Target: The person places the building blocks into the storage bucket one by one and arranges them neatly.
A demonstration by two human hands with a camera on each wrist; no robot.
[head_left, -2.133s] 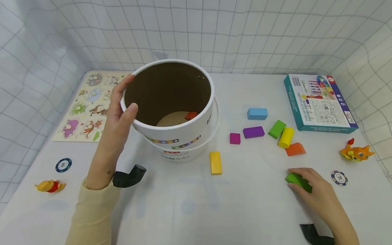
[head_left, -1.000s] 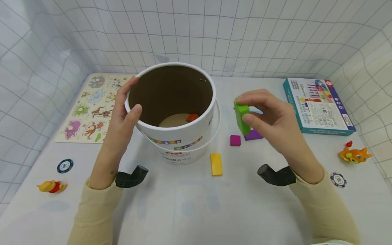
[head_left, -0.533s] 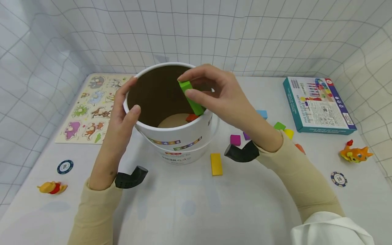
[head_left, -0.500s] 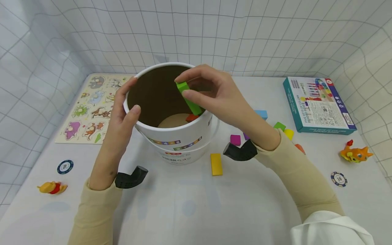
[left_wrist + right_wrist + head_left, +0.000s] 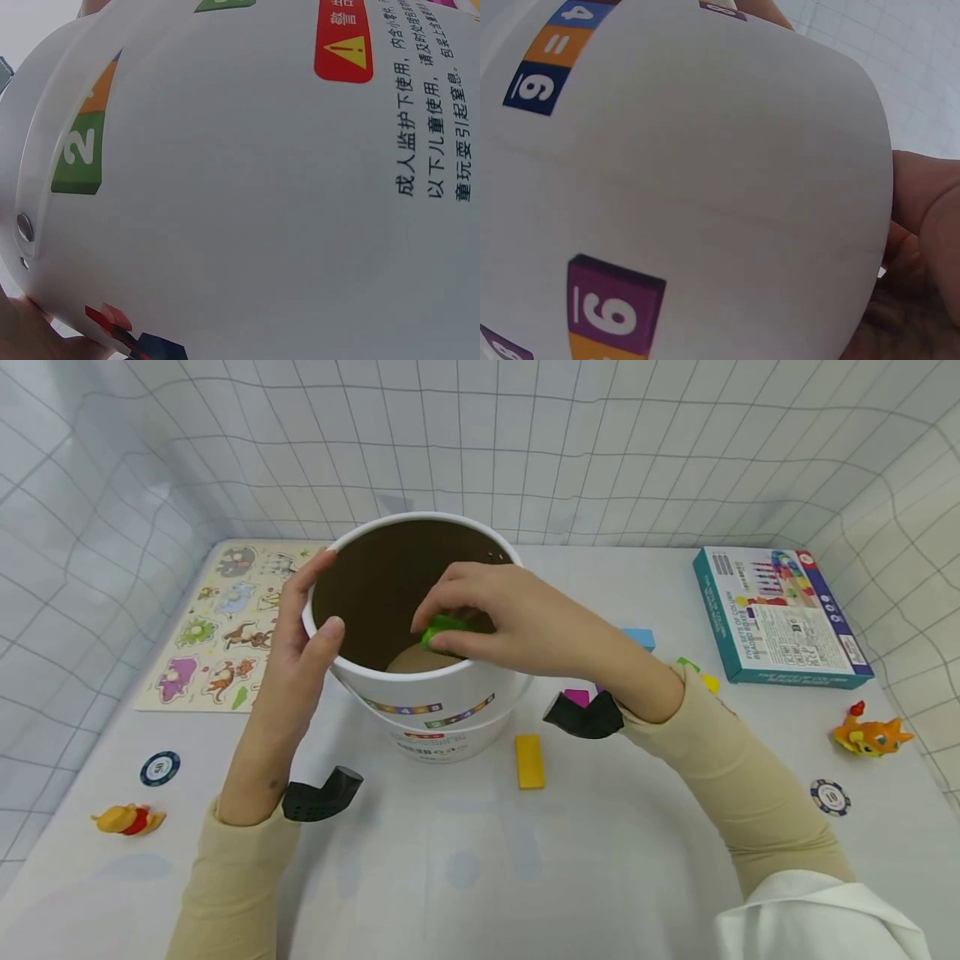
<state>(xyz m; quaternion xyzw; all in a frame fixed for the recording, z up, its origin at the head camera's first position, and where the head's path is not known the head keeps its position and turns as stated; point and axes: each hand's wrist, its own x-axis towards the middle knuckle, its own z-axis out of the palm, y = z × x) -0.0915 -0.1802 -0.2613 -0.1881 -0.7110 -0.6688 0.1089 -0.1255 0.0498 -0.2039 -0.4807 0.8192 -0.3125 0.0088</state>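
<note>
A white bucket with number stickers stands left of centre in the head view. My left hand grips its left rim, thumb near the front edge. Reaching over the right rim, my right hand pinches a green block within the bucket's mouth. The fingers cover part of that block, and the bucket's floor shows only in part below it. Both wrist views are mostly filled by the bucket's wall. At the lower left of the left wrist view is the left hand; the right hand shows at the other's right edge.
Right of the bucket lie a yellow block, a magenta cube, a blue block and others partly behind the right arm. A teal box and orange toy figure stand farther right. An animal puzzle board lies left.
My right hand picked up the green block at the right, carried it left over the bucket, then lowered it into the mouth. The left hand has kept its grip on the rim.
</note>
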